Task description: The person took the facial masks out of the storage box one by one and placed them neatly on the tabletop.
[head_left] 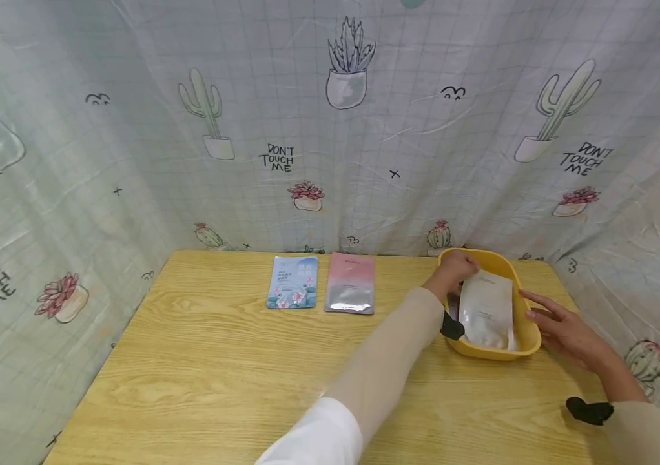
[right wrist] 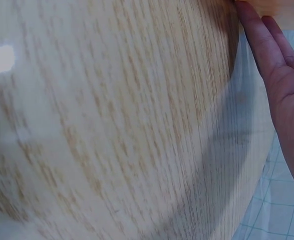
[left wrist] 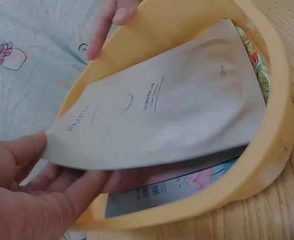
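In the head view, a yellow plastic basket [head_left: 530,339] stands at the table's back right with several sachets in it. My left hand [head_left: 451,271] reaches over its left side and pinches a corner of the silvery-white PMPM sheet mask sachet [left wrist: 172,105], thumb above and fingers beneath. Under it, partly hidden, lie a blue-grey sachet with a pink flower [left wrist: 199,179] and a brightly patterned one [left wrist: 254,60]. My right hand [head_left: 571,336] has its fingers extended against the basket's right outer side; the right wrist view catches it at the edge.
Left of the basket on the wooden table [head_left: 208,361] lie a light blue floral sachet [head_left: 292,282] and a pink-and-silver sachet [head_left: 350,283], side by side near the back edge. A cactus-print curtain [head_left: 283,97] hangs round the table's back and sides.
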Motion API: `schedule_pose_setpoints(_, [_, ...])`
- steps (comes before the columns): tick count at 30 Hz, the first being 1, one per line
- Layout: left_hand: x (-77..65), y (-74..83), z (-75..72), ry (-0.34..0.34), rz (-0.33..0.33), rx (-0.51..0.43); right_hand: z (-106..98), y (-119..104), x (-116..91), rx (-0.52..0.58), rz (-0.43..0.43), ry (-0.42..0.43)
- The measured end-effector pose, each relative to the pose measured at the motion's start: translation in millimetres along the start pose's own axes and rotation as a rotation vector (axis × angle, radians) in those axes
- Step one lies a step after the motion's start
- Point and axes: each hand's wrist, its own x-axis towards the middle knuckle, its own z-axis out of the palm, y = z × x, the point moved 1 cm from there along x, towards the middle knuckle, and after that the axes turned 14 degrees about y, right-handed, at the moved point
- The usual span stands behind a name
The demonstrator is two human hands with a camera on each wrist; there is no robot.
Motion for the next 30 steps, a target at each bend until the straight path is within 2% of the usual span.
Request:
schedule_pose_setpoints(2, [-4.6, -0.5, -5.2, -0.044, -0.074, -0.171, -1, -1, 0, -0.008, 0.008, 0.005])
schedule_pose_setpoints(5, [-7.2, 0.3, -12.1, -0.109, -0.137, -0.271, -1, -1, -1, -0.012, 0.012, 0.011])
schedule_pose_setpoints(10, [1.3, 2.0, -15.3, -0.188, -0.252, -0.285, -1, -1, -2, -0.016, 0.004, 0.009])
schedule_pose_setpoints(14, [7.8, -1.7, -19.2, -0.324, -0.309, -0.237, 0, -1, -2, -0.052, 0.009, 0.016])
schedule_pose_setpoints(17, [9.4, -6.3, -23.7, -0.431, -0.386, -0.195, 1, 0, -2, -0.068, 0.011, 0.016])
schedule_pose_setpoints(19, [9.0, -9.3, -26.7, -0.479, -0.435, -0.204, 1, 1, -2, -0.052, 0.007, 0.007])
schedule_pose_setpoints(21, [7.6, -12.1, -29.4, -0.530, -0.471, -0.253, 1, 2, -1, -0.018, 0.000, -0.005])
schedule_pose_setpoints(23, [5.9, -14.4, -31.8, -0.552, -0.485, -0.308, 0, 3, 0, 0.025, -0.006, -0.018])
schedule_pose_setpoints(25, [3.8, -16.1, -34.0, -0.544, -0.483, -0.343, 0, 4, 0, 0.062, -0.010, -0.031])
schedule_pose_setpoints(30, [-2.4, -19.0, -34.6, -0.489, -0.442, -0.332, -2, 5, 1, 0.074, -0.014, -0.048])
